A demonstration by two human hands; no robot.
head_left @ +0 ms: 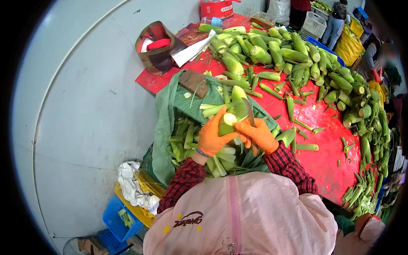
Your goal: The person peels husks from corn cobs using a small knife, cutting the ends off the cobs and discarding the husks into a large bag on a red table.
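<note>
My left hand (213, 132), in an orange glove, is closed around a green ear of corn (239, 104) whose pale cut end faces me. Close beside it, my right hand (260, 135), gloved the same way, grips a knife (248, 109). The blade rises along the right side of the ear, and part of the handle shows under the fingers. Both hands are above a green cloth sack (163, 121) filled with stripped husk leaves and trimmed ends (182, 135). A worn brown block (193, 81) lies on the sack's far edge.
A red table (316, 163) carries a large heap of unhusked corn (272, 49) at its far and right sides, with loose husks scattered between. A brown bag (159, 49) stands at the far left. Blue crates (121, 219) sit low on the left. Other people (338, 21) are farther back.
</note>
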